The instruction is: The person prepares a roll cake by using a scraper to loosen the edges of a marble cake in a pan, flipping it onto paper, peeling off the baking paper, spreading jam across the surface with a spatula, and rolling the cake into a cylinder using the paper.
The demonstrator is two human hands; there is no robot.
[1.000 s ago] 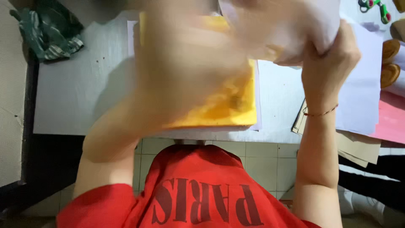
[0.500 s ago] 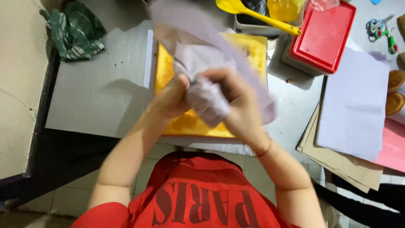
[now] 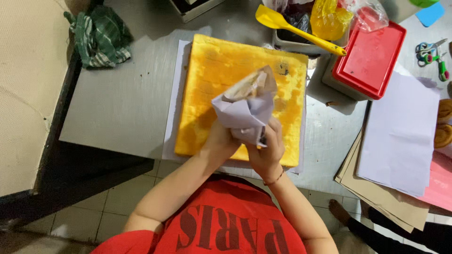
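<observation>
Both of my hands grip one crumpled sheet of pale lilac paper (image 3: 245, 109), bunched into a wad with brownish smears on its upper folds. My left hand (image 3: 219, 139) holds its lower left side. On the lower right, my right hand (image 3: 270, 146) closes around it; a thin bracelet sits on that wrist. The wad hovers above a large square yellow sponge cake (image 3: 212, 75), which lies flat on a white paper sheet (image 3: 172, 113) on the grey metal table (image 3: 122, 99).
A green checked cloth (image 3: 100, 38) lies at the table's far left. A yellow spatula (image 3: 296, 29) rests over a container beside a red-lidded box (image 3: 370, 57). Scissors (image 3: 432, 55), white paper sheets (image 3: 401, 132) and brown card (image 3: 376, 193) lie at right. Tiled floor shows below.
The paper, held high and spread close to the camera a second ago, has been drawn down and crumpled into a tight wad between both hands above the cake.
</observation>
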